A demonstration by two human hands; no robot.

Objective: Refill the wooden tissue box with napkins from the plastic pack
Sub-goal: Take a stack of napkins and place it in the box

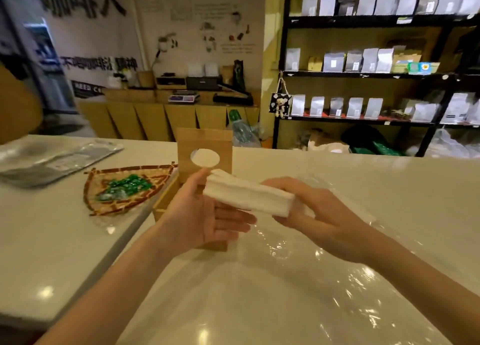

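A thick stack of white napkins is held in the air above the counter. My right hand grips its right end. My left hand is palm up under the left end, thumb against the stack's edge. Behind my hands the wooden tissue box stands open, its lid with an oval hole raised upright. The clear plastic pack lies crumpled and flat on the counter below my arms.
A woven fan-shaped tray with green wrapped items lies left of the box. A grey foil pouch sits at the far left. The white counter's far edge faces shelves of bags.
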